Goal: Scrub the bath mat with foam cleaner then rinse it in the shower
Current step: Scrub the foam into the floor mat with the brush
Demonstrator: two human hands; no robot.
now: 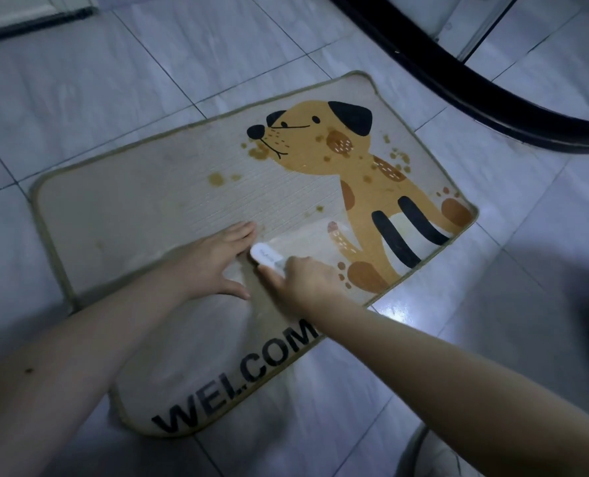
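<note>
A beige bath mat (141,208) with a brown cartoon dog and the word WELCOME lies flat on the tiled floor, turned at an angle. Brown stains dot it around the dog's muzzle and back. My left hand (214,261) presses flat on the mat near its middle, fingers straight and spread. Just to its right, my right hand (303,278) grips a small white scrub brush (267,258) whose head rests on the mat. A pale wet patch shows on the mat beside the brush. No foam cleaner container is in view.
Pale glossy floor tiles (513,290) surround the mat, with a bright light reflection near its lower right edge. A curved black shower threshold (458,98) runs across the upper right. A white door frame (17,15) sits at the top left.
</note>
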